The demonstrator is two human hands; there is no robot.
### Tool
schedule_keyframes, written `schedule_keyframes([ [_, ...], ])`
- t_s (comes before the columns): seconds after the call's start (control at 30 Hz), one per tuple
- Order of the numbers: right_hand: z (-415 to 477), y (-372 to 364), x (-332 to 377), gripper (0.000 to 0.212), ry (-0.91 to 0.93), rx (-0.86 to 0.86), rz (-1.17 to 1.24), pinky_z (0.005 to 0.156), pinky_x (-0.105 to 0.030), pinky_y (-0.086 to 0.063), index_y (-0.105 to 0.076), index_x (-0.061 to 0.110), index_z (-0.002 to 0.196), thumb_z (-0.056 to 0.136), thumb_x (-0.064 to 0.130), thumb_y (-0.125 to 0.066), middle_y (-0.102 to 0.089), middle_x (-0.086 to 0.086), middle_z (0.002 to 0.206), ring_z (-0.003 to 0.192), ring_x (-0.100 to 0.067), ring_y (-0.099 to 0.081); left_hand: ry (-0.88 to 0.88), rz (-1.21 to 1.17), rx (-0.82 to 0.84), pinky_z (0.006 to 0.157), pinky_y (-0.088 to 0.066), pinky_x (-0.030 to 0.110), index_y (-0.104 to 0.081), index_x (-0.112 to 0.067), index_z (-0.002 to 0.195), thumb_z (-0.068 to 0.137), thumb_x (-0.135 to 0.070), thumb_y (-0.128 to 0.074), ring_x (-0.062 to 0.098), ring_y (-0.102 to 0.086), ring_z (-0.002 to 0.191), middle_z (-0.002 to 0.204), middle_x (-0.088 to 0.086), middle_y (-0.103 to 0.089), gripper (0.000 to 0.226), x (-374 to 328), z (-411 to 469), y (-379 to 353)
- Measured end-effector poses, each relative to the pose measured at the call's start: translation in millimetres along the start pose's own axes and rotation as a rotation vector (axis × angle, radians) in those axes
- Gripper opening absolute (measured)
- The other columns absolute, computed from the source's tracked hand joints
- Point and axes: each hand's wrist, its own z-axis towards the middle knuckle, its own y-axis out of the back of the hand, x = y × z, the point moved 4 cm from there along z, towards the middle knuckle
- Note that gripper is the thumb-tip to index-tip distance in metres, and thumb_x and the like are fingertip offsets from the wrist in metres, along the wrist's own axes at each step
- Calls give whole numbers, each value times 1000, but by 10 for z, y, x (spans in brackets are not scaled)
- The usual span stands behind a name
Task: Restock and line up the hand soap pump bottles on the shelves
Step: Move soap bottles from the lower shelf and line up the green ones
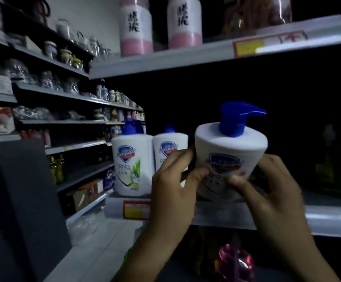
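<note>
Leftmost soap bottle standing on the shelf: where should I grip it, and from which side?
Probably the white body of the leftmost bottle, from the front-left: it stands upright, its left flank is free, while the second bottle crowds its right.

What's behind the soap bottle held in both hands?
Behind the held bottle only blackness shows, too dark to make anything out. The bottle, left hand and right hand cover whatever stands directly behind it.

Three white plastic pump bottles with blue pump heads (132, 165) (165, 148) (226, 148) are counted. Two pink-and-white cylindrical containers (136, 27) (185, 23) are counted. Two hands (171, 190) (277, 190) are seen.
</note>
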Motion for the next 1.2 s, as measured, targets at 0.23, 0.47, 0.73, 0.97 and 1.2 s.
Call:
schedule_keyframes([
  [0.23, 252, -679, -105, 35, -63, 147, 29, 75, -8, -45, -60, 33, 114, 83, 20, -69, -52, 11, 103, 94, 6, -56, 111, 103, -71, 84, -52, 23, -62, -26, 119, 91, -9, -61, -7, -57, 98, 108, -7, -64, 32, 406, 135, 318],
  [0.47, 398, -898, -214, 26, -185, 358, -79, 77, -24, -55, -64, 32, 110, 85, 28, -69, -66, 6, 105, 88, -2, -66, 189, 326, -82, 93, -50, 28, -50, -25, 138, 90, -27, -62, 5, -56, 104, 116, -11, -57, 49, 684, 92, 455],
  [0.73, 300, -1063, -153, 53, -273, 561, 25, 66, -13, -55, -39, 44, 117, 82, 24, -74, -68, 16, 106, 91, 8, -66, 268, 580, -261, 69, -34, 10, -4, -36, 149, 88, -42, -56, 5, -38, 104, 140, 2, -31, 80, 984, -6, 894],
  [0.97, 265, -1259, -179, 56, -276, 538, -45, 69, -5, -50, -29, 51, 115, 84, 32, -71, -61, 26, 111, 95, 18, -59, 415, 697, -134, 81, -47, 36, 22, -37, 145, 70, -78, -46, 18, -51, 111, 137, 1, -40, 108, 1265, -114, 904],
  [1.2, 256, -1286, -76, 71, -245, 557, -185, 92, -41, -54, -20, 38, 135, 83, 38, -69, -60, 15, 121, 107, -8, -63, 378, 701, -105, 88, -49, 53, 10, -37, 148, 73, -68, -52, 29, -54, 111, 135, 9, -47, 102, 1234, -82, 931],
])
